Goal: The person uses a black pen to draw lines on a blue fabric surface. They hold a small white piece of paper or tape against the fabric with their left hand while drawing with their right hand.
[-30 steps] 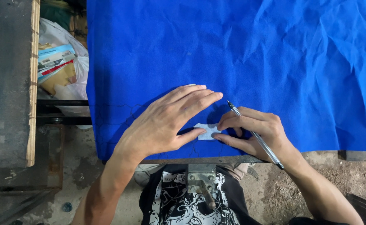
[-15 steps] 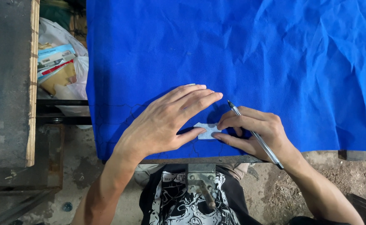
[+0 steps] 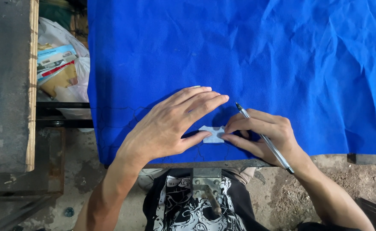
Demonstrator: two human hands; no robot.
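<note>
A wrinkled blue cloth [image 3: 256, 55] covers the table. A small white template piece [image 3: 213, 134] lies on it near the front edge. My left hand [image 3: 173, 124] rests flat on the cloth, fingers spread, with its thumb tip pressing the piece's left side. My right hand [image 3: 263, 134] touches the piece's right side with its fingertips and holds a clear pen [image 3: 263, 137] between its fingers, tip pointing up-left and off the cloth. Faint dark pen outlines [image 3: 123, 124] show on the cloth left of my left hand.
A worn wooden bench [image 3: 6, 85] stands at the left. Between it and the table sits a plastic bag with packets [image 3: 59, 68]. A metal bracket [image 3: 207, 184] hangs under the table's front edge [image 3: 239, 162]. The dirt floor [image 3: 346, 179] shows below.
</note>
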